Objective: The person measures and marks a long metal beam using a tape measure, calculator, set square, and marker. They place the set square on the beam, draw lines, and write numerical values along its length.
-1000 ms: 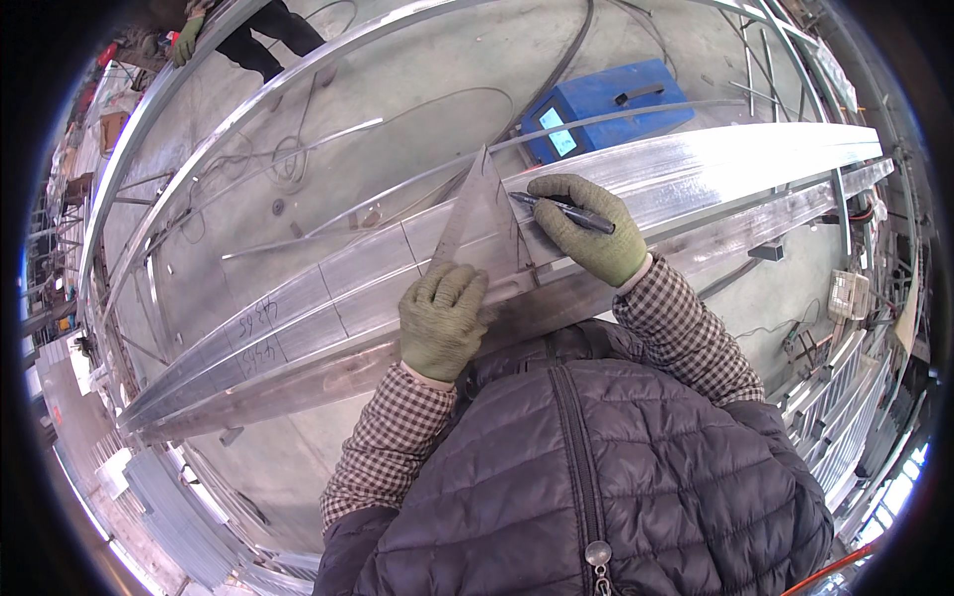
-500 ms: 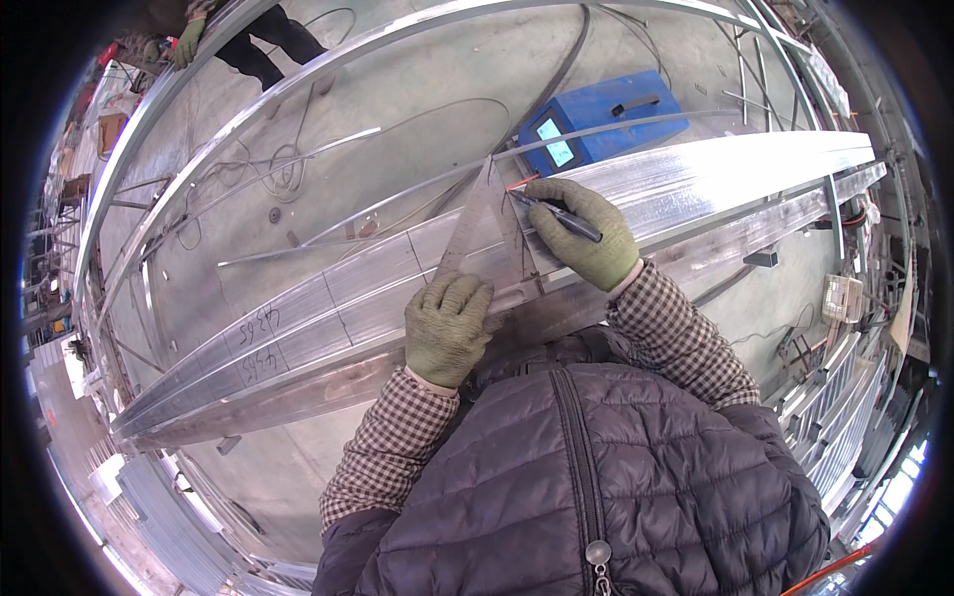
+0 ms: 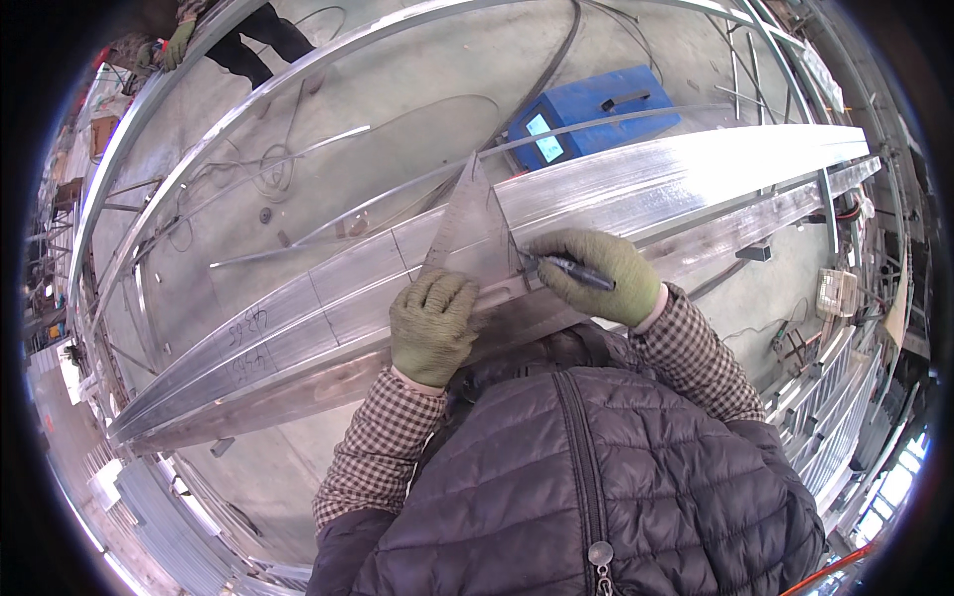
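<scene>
A long silvery metal profile (image 3: 348,288) lies crosswise before me, with dark pen lines and handwriting on its left part. On it sits a metal set square (image 3: 465,226), its tip pointing away from me. My left hand (image 3: 434,326), in a green work glove, has its fingers closed on the set square's near-left corner. Also gloved, my right hand (image 3: 601,273) grips a dark marker pen (image 3: 581,272). The pen points left, its tip close to the square's right edge near the profile's near side. Whether the tip touches the metal I cannot tell.
Beyond the profile, a blue machine (image 3: 596,114) with a lit screen and black handle stands on the floor. Cables (image 3: 276,177) and long thin bars lie about. At the far left, another person's gloved hand (image 3: 179,45) rests on a metal beam (image 3: 149,124). A pale crate (image 3: 838,293) stands right.
My right hand has drawn the marker pen toward me along the set square's right edge, from near its tip to near its base. My left hand stays on the square.
</scene>
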The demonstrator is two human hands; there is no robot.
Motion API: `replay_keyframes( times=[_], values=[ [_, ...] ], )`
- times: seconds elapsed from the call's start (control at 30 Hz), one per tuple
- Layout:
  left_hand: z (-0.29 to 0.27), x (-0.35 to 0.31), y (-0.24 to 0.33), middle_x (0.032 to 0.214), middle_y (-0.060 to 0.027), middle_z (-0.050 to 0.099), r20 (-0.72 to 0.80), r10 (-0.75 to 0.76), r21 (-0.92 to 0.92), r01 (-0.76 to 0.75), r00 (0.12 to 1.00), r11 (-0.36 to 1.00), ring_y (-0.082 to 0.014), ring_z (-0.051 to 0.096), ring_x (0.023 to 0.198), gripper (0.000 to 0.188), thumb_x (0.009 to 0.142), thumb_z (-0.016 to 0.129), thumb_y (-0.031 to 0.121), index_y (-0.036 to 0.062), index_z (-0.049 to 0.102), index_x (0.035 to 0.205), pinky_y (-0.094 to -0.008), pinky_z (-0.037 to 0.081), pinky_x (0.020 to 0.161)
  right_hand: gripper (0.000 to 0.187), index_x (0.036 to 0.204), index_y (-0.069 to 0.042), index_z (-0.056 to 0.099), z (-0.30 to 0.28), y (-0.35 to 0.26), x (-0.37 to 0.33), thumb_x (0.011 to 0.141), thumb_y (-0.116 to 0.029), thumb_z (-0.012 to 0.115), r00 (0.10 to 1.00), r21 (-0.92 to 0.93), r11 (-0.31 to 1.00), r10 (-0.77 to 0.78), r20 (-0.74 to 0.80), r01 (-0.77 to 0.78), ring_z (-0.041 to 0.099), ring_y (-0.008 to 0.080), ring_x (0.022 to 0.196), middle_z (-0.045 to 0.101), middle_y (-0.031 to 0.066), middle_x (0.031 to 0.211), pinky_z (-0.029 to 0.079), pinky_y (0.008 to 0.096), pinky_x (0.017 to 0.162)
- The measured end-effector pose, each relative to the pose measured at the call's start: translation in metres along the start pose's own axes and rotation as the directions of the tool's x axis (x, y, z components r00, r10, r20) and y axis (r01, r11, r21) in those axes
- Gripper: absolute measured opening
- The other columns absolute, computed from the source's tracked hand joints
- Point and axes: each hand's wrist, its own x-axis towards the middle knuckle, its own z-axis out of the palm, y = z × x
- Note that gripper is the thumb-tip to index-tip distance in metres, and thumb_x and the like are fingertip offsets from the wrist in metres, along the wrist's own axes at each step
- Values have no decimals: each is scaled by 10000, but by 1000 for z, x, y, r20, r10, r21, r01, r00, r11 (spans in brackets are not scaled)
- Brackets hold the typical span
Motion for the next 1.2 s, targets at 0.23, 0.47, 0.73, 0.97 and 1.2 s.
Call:
replay_keyframes(
  times=[0.23,0.47,0.73,0.97,1.2],
  values=[
    [2,-2,1,1261,-44,788,-20,20,59,-19,1000,998,-326,749,1227,466,823,963,312,122,843,1231,-506,615,1000,268,1329,-78,813,-27,21,-29,1090,-199,799,999,143,990,27,-33,-22,837,271,1037,848,148,1147,667,378,918],
    [34,36,36,1364,-48,771,12,49,51,-50,999,997,-332,725,1297,566,818,955,312,137,822,1340,-526,599,1075,271,1362,-58,813,-77,63,-29,1104,-140,803,974,288,953,145,-174,-90,783,130,976,838,67,1113,644,303,881],
    [68,75,81,1370,-58,764,41,11,66,-14,999,998,-342,716,1311,574,793,960,290,121,821,1323,-526,595,1099,282,1360,-35,813,-106,104,-28,1108,-160,806,981,420,906,122,-149,-49,790,129,1009,846,76,1138,648,304,909],
    [68,79,88,1262,-79,801,14,-31,88,30,999,996,-373,763,1212,473,860,961,342,98,856,1252,-540,613,1022,297,1346,-35,824,-109,108,-21,1088,-184,813,989,362,932,71,-131,-19,811,173,1021,852,112,1154,653,339,926],
    [68,80,88,1255,-81,800,20,-31,80,30,999,996,-377,764,1193,464,870,954,347,92,847,1243,-539,621,995,298,1345,-45,819,-110,104,-14,1091,-201,811,989,333,942,91,-116,-47,812,186,1036,846,118,1163,651,345,942]
  ],
)
